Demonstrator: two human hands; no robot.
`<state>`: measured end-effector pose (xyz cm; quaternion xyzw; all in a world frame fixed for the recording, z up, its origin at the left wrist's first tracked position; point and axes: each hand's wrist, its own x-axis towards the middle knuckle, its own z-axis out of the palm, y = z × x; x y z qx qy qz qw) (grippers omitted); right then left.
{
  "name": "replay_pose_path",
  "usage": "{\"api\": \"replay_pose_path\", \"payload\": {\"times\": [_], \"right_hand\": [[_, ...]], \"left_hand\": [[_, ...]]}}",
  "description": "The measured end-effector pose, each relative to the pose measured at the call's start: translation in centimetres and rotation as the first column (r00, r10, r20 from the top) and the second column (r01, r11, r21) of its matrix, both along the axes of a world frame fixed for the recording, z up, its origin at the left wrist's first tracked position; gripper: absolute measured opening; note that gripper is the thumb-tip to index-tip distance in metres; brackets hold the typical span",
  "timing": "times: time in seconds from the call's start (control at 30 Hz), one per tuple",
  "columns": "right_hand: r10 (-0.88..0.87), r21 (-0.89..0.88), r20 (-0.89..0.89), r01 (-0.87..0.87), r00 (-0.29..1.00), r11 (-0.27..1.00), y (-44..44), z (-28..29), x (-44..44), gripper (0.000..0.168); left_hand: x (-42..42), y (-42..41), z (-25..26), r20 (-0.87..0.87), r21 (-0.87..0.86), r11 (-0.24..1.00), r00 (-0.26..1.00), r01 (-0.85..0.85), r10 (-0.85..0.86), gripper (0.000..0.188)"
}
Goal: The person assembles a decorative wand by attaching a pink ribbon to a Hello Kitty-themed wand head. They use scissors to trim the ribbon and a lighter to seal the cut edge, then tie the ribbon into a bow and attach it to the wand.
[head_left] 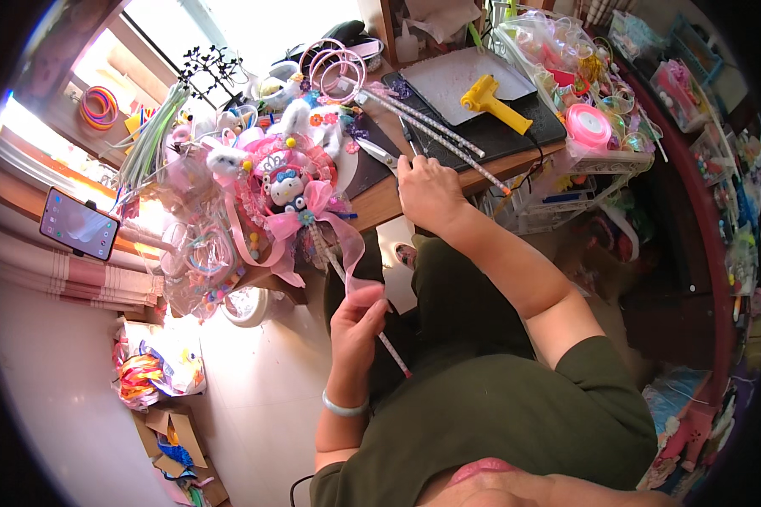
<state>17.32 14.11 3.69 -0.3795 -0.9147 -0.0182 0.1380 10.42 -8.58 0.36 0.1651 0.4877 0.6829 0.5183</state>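
My left hand (354, 326) is closed around the slim, pale patterned stick (392, 352) of a decorated wand, with its tip toward my lap. A sheer pink ribbon (354, 244) trails down to my fingers. At the wand's top, a Hello Kitty figure (285, 188) sits among pink bows, beads and a small tiara (273, 163). My right hand (430, 192) is at the table's front edge, its fingertips over the handle end of a pair of scissors (376, 153). The handles are hidden, so I cannot tell whether it grips them.
A yellow hot glue gun (496, 104) rests on a metal tray (444, 79). Patterned sticks (441, 136) lie across a black mat. Craft trims crowd the left side. A phone (79, 223) is mounted there. A pink ribbon roll (588, 127) sits on a cart at right.
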Motion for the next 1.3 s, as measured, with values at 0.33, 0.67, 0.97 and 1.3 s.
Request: {"api": "replay_pose_path", "payload": {"times": [0.33,0.67,0.97,1.3], "right_hand": [[0.206,0.072,-0.382,-0.193,0.901,0.979,-1.0,1.5,2.1,0.018],[0.166,-0.316,-0.763,-0.585,0.625,0.747,-7.4,-2.4,6.0,0.011],[0.397,-0.184,-0.747,-0.739,0.534,0.647,-4.2,1.2,-3.8,0.019],[0.418,-0.053,-0.076,-0.422,0.905,0.905,0.5,2.4,-20.6,0.087]], "left_hand": [[-1.4,-1.2,-3.4,-0.522,0.088,0.966,0.815,-0.243,0.252,0.008],[2.2,-0.2,-1.8,-0.392,0.258,0.92,0.839,-0.294,0.378,0.008],[-3.2,-6.5,1.6,-0.751,0.472,0.729,0.207,-0.496,0.627,0.006],[-7.0,-11.2,3.0,-0.766,0.388,0.571,0.091,-0.723,0.636,0.005]]}}
